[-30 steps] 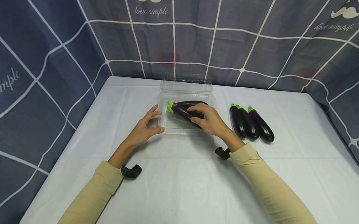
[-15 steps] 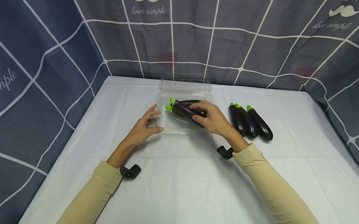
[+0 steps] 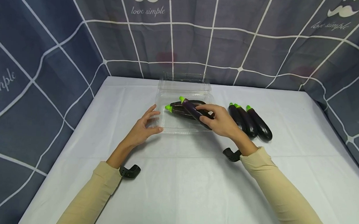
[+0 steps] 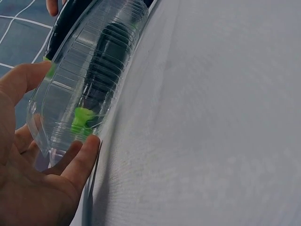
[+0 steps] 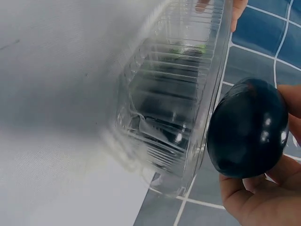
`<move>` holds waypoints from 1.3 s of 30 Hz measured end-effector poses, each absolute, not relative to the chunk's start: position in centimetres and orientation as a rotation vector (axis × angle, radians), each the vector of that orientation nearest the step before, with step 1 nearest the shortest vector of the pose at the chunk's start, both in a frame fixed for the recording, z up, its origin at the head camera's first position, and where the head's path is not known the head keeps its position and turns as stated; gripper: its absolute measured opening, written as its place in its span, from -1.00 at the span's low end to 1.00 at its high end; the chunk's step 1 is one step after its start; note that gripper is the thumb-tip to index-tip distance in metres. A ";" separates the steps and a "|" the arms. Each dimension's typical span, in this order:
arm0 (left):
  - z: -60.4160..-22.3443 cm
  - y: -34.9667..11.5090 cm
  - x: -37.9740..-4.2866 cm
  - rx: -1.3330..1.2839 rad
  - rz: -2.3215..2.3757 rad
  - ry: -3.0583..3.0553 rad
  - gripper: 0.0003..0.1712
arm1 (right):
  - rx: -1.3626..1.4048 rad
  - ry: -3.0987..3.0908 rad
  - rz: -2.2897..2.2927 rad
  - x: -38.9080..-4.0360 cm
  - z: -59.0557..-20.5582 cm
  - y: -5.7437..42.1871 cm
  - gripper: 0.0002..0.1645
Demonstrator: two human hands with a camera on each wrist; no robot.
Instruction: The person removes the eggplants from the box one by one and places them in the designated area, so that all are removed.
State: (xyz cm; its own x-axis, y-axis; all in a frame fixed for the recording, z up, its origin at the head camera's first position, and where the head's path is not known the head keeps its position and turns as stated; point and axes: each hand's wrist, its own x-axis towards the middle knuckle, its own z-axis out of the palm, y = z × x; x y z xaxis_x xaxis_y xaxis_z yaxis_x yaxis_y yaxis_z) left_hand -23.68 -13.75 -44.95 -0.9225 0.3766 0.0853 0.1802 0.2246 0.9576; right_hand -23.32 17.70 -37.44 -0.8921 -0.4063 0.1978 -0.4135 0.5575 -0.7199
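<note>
My right hand [image 3: 222,121] grips a dark purple eggplant [image 3: 192,109] with a green stem, thumb on one side and fingers on the other. In the right wrist view, the rounded end of this eggplant [image 5: 249,132] stands above the rim of the clear plastic container [image 5: 188,155]. Other eggplants [image 3: 177,110] lie in the container beneath it, partly hidden. At the container's left end is my left hand [image 3: 141,130], fingers spread. In the left wrist view, its thumb [image 4: 28,77] meets the rim and its fingers lie along the container's end wall.
Three more eggplants [image 3: 247,122] lie side by side on the white tablecloth [image 3: 177,184], right of the container. Behind the container its clear lid [image 3: 185,77] stands raised, near the grey checked curtain [image 3: 193,46].
My right hand has moved right with the gripped eggplant, which has turned so its stem end has swung away from the left side. My left hand has stayed in place.
</note>
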 end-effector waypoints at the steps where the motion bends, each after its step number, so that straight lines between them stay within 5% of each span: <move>1: -45.0 -13.7 -23.7 0.536 1.782 2.323 -0.26 | 0.733 -2.755 1.283 -23.3 -37.5 17.9 -0.58; 12: -44.9 -13.8 -23.6 0.542 1.776 2.331 -0.27 | 0.810 -2.689 1.323 -22.4 -37.5 19.2 -0.58; 39: -45.0 -13.7 -23.7 0.539 1.761 2.350 -0.26 | 0.461 -2.731 1.437 -21.3 -37.4 22.2 -0.46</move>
State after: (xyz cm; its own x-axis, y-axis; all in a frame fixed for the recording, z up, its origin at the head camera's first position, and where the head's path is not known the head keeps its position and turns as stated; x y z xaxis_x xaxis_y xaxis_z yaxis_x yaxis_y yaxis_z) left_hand -23.72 -13.67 -44.97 -0.9232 0.3738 0.0896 0.1908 0.2434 0.9510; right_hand -21.27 22.20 -37.45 -0.9561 -0.2489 0.1545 -0.2683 0.5325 -0.8028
